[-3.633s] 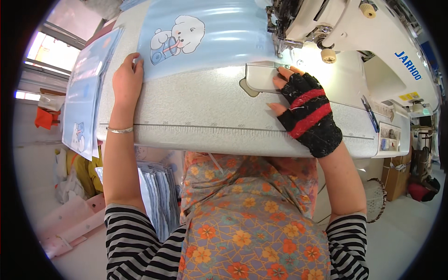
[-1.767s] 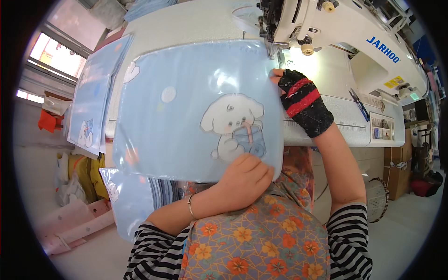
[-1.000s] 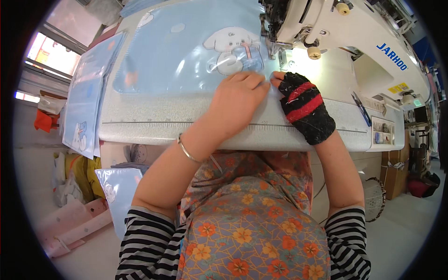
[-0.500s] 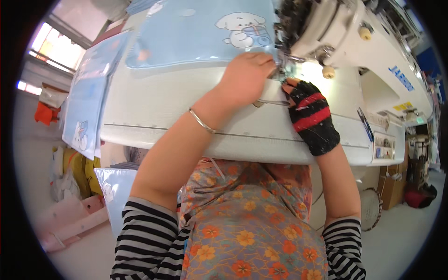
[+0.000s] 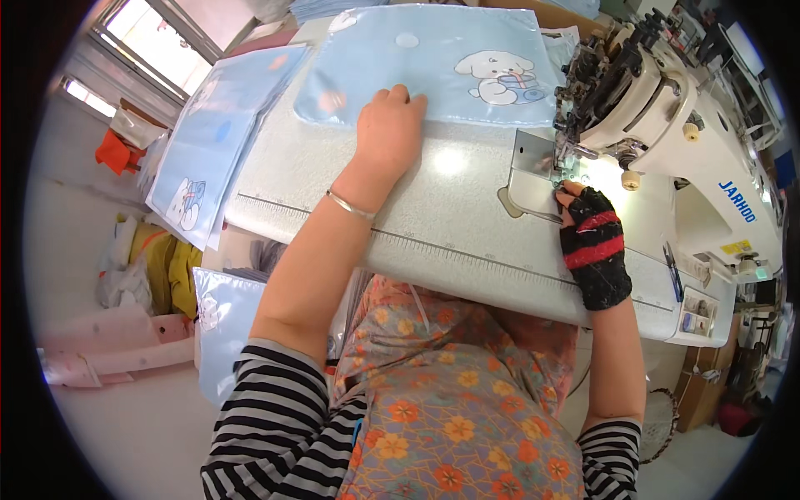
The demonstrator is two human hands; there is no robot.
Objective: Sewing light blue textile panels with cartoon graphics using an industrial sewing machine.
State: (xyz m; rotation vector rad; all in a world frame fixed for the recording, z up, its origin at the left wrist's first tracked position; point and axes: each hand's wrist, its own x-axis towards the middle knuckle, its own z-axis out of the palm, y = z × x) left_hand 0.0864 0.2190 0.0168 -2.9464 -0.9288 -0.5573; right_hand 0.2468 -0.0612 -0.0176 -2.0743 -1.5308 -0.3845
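Note:
A light blue, glossy sheet [image 5: 433, 62] printed with a white puppy lies on the sewing table, its right end against the needle area of a white sewing machine [image 5: 683, 133]. My left hand [image 5: 392, 125] rests on the sheet's near edge, fingers stretched onto it and slightly bent. At the machine's right front, my right hand [image 5: 593, 242] wears a black fingerless glove with red stripes. Its fingers are curled beside the lit metal foot, and what they pinch, if anything, is too small to make out. A shiny metal plate [image 5: 533, 154] shows between the hands.
More blue printed sheets [image 5: 221, 137] overhang the table's left side, and another blue piece [image 5: 218, 333] hangs below. A ruler scale runs along the white tabletop [image 5: 333, 221]. Dark snips [image 5: 672, 272] and a small parts tray [image 5: 698, 317] sit at the right.
My left hand has left the needle area and moved left along the sheet's near edge, uncovering the metal plate. The right hand stays beside the foot. The whole view has shifted.

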